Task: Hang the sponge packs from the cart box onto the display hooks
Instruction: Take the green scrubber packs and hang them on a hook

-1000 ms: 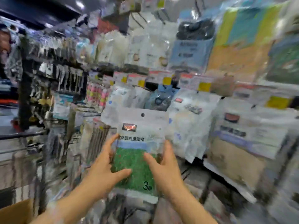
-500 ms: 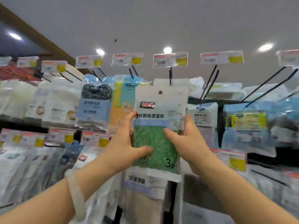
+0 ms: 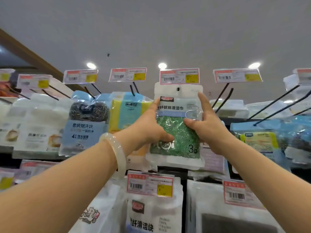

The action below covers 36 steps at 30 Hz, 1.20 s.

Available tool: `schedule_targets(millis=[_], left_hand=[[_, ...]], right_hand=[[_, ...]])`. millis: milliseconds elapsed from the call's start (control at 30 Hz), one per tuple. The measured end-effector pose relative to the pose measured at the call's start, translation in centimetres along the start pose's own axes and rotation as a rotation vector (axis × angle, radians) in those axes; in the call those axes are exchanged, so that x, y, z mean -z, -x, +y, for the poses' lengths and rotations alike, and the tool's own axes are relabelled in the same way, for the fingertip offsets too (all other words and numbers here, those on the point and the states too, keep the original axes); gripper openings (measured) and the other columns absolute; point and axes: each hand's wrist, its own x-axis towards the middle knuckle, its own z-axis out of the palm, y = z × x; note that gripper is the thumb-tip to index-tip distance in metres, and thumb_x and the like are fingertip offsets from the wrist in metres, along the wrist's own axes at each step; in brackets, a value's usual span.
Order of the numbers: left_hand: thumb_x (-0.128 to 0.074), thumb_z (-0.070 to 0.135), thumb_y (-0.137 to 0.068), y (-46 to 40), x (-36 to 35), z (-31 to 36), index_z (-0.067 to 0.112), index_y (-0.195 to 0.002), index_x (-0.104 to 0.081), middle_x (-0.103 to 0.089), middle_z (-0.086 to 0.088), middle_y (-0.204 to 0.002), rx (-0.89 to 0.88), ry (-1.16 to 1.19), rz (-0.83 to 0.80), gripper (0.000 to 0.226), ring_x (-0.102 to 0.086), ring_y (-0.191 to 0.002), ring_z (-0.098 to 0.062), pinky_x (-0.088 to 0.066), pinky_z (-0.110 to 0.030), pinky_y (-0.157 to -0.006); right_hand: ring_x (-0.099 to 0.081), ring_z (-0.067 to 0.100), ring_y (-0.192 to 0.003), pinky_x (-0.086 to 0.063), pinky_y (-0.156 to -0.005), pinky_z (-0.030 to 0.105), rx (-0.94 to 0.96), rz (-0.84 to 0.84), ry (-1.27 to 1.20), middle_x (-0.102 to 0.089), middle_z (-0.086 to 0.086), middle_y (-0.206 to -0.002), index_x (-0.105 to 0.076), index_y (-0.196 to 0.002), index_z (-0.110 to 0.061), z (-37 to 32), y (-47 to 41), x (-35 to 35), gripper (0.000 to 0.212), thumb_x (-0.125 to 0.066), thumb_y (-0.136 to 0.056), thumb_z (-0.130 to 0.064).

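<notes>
I hold a green sponge pack [image 3: 178, 132] in a clear and white bag upright in front of the top row of display hooks. My left hand [image 3: 148, 130] grips its left edge and my right hand [image 3: 205, 126] its right edge. The hang hole [image 3: 178, 89] near the pack's top sits just under a red and yellow price tag [image 3: 179, 76]. The hook behind that tag is hidden by the pack. The cart box is out of view.
Black hooks [image 3: 222, 96] jut out to the right, some bare. Steel scourer packs [image 3: 84, 121] and yellow-blue sponge packs [image 3: 126, 111] hang to the left. More packs [image 3: 151, 211] and price tags [image 3: 149, 185] fill the row below.
Both hands have lifted the pack from chest height up to the top hook row, and my view has tilted up toward the ceiling.
</notes>
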Motion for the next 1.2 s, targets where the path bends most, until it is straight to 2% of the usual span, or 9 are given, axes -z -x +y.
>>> schedule_targets(millis=[100,233,467,600,667,767,933,1067,1200], left_hand=[[-0.083,0.006,-0.062,-1.0,0.4,0.4,0.040,-0.146,0.003,-0.020,-0.003,-0.154,-0.001,-0.042,-0.035,0.125,-0.041,-0.128,-0.031,-0.043,-0.047,-0.102],[-0.084,0.007,-0.059,-1.8,0.6,0.8,0.043,-0.143,0.012,-0.026,-0.005,-0.151,0.018,-0.131,-0.080,0.132,-0.045,-0.122,-0.030,-0.046,-0.047,-0.098],[-0.087,0.012,-0.055,-3.4,1.0,1.8,0.049,-0.137,0.023,-0.035,-0.008,-0.143,0.122,-0.234,-0.171,0.142,-0.057,-0.093,-0.023,-0.058,-0.040,-0.075],[-0.088,0.012,-0.051,-4.3,1.1,2.1,0.047,-0.139,0.020,-0.042,-0.008,-0.129,0.159,-0.267,-0.213,0.143,-0.054,-0.078,-0.017,-0.056,-0.028,-0.053],[-0.087,0.010,-0.051,-4.3,0.7,1.9,0.044,-0.142,0.014,-0.048,-0.006,-0.118,0.203,-0.277,-0.236,0.141,-0.059,-0.084,-0.023,-0.058,-0.033,-0.059],[-0.085,0.012,-0.058,-3.9,-0.5,1.1,0.039,-0.144,0.011,-0.046,-0.012,-0.133,0.241,-0.386,-0.205,0.132,-0.060,-0.091,-0.027,-0.058,-0.040,-0.072],[-0.073,0.020,-0.077,-3.3,-2.7,-1.4,0.032,-0.146,-0.003,-0.038,-0.016,-0.138,0.176,-0.723,-0.038,0.098,-0.054,-0.105,-0.030,-0.049,-0.036,-0.086],[-0.066,0.016,-0.080,-1.8,-2.6,-2.5,0.026,-0.141,-0.026,-0.040,-0.014,-0.134,0.152,-0.686,0.012,0.073,-0.050,-0.097,-0.027,-0.046,-0.033,-0.076],[-0.072,0.020,-0.077,1.6,-1.7,-2.8,0.022,-0.136,-0.040,-0.049,-0.005,-0.130,0.001,-0.532,0.085,0.067,-0.050,-0.099,-0.018,-0.041,-0.023,-0.075]], right_hand=[[-0.058,0.028,-0.110,-0.055,-0.085,0.049,-0.039,-0.057,0.020,-0.040,0.002,-0.143,-0.019,-0.138,-0.053,-0.5,-0.9,0.7,0.079,-0.058,-0.087,-0.008],[-0.064,0.025,-0.084,-0.055,-0.046,0.028,-0.132,-0.130,0.015,-0.047,0.007,-0.128,-0.023,-0.139,-0.051,-1.3,-1.6,1.6,0.081,-0.060,-0.085,-0.003],[-0.062,0.018,-0.073,-0.047,-0.039,0.019,-0.154,-0.140,0.143,-0.055,0.000,-0.103,-0.022,-0.141,-0.047,-2.1,-2.4,2.5,0.087,-0.063,-0.080,-0.002],[-0.064,0.023,-0.078,-0.052,-0.044,0.025,-0.183,-0.149,0.210,-0.055,0.000,-0.107,-0.018,-0.142,-0.047,-2.3,-2.6,2.5,0.090,-0.066,-0.078,-0.007],[-0.065,0.026,-0.085,-0.055,-0.050,0.030,-0.215,-0.175,0.297,-0.045,-0.001,-0.127,-0.015,-0.143,-0.045,-2.2,-2.5,2.2,0.091,-0.067,-0.077,-0.010],[-0.063,0.021,-0.083,-0.057,-0.054,0.030,-0.251,-0.190,0.430,-0.025,0.001,-0.152,-0.009,-0.146,-0.041,-1.6,-2.0,1.2,0.091,-0.064,-0.081,-0.010],[-0.045,0.033,-0.122,-0.039,-0.103,0.039,-0.197,-0.144,0.908,-0.027,0.014,-0.145,-0.020,-0.146,-0.031,-0.8,-1.5,-0.7,0.071,-0.058,-0.086,-0.027],[-0.030,0.037,-0.127,-0.031,-0.108,0.046,-0.264,-0.159,1.051,-0.018,0.013,-0.140,-0.040,-0.135,-0.029,-0.5,0.3,-1.6,0.056,-0.059,-0.084,-0.042],[-0.028,0.035,-0.127,-0.029,-0.107,0.044,0.006,-0.086,0.984,-0.029,0.013,-0.135,-0.049,-0.127,-0.022,-0.4,3.2,-2.7,0.050,-0.061,-0.082,-0.039]])
